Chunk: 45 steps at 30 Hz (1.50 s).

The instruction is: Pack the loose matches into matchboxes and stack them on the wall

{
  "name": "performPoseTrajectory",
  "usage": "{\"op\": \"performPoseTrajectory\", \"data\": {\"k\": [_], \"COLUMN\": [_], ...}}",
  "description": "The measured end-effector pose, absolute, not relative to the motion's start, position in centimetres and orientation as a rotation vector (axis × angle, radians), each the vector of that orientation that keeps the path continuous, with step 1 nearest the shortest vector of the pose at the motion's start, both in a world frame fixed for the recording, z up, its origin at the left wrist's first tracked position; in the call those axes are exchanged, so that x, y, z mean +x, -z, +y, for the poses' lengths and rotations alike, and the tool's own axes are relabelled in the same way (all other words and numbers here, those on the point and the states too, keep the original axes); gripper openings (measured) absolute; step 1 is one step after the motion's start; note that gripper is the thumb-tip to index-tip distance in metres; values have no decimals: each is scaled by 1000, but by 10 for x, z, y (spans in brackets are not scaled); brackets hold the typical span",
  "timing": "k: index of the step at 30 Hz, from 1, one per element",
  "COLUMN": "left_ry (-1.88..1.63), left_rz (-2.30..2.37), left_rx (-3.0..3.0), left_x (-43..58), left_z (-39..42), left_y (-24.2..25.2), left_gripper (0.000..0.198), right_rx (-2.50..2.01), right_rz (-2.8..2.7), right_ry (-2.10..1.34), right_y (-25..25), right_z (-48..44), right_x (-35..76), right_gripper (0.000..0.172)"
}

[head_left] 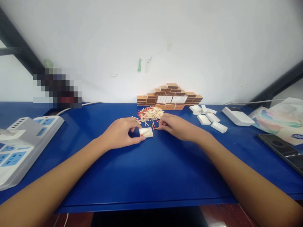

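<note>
A small white matchbox tray lies on the blue table with a few matches in it. My left hand curls around the tray's left side, thumb and fingers gripping it. My right hand rests just right of the tray, its fingertips pinched on matches at the near edge of a loose pile of red-tipped matches. Behind the pile a stack of brown matchboxes stands against the wall.
Several empty white trays lie to the right, then a white device, a colourful packet and a dark phone. A large white power strip sits at the left edge. A white wall stands behind the table.
</note>
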<state>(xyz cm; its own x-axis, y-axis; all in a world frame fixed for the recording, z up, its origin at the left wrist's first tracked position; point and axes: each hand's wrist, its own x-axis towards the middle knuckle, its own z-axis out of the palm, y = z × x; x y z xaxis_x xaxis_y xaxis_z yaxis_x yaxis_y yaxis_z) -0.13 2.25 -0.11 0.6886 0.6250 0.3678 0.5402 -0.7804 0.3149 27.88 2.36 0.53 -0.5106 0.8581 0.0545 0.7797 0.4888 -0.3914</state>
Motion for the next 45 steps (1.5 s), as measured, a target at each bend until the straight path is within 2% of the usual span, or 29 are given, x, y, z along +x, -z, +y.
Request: {"op": "performPoseTrajectory", "data": {"k": [14,20,25,33,45], "left_ry": [-662,-663,-673,-657,-652], "left_rz": [974,962,945,947,951], "left_rx": [2729,2750,2763,2753,2746], "left_x": [-3,-4,-3,-3,-3], "left_z": [25,26,25,25,24], "left_y": [3,3,3,3,2], "left_gripper": [32,31,29,29,28], "right_rx": [-1527,-1444,-1404,-1562,-1587], "right_rz": [-2527,-2525,-2494,-2561,-2645], "right_ry": [-588,-466,-441,-357,-125], "right_y": [-15,-15,-9,-6,-6], "right_z": [24,17,19,17,7], "right_x": [296,283,279,275,272], "right_gripper": [16,11,14,17,11]}}
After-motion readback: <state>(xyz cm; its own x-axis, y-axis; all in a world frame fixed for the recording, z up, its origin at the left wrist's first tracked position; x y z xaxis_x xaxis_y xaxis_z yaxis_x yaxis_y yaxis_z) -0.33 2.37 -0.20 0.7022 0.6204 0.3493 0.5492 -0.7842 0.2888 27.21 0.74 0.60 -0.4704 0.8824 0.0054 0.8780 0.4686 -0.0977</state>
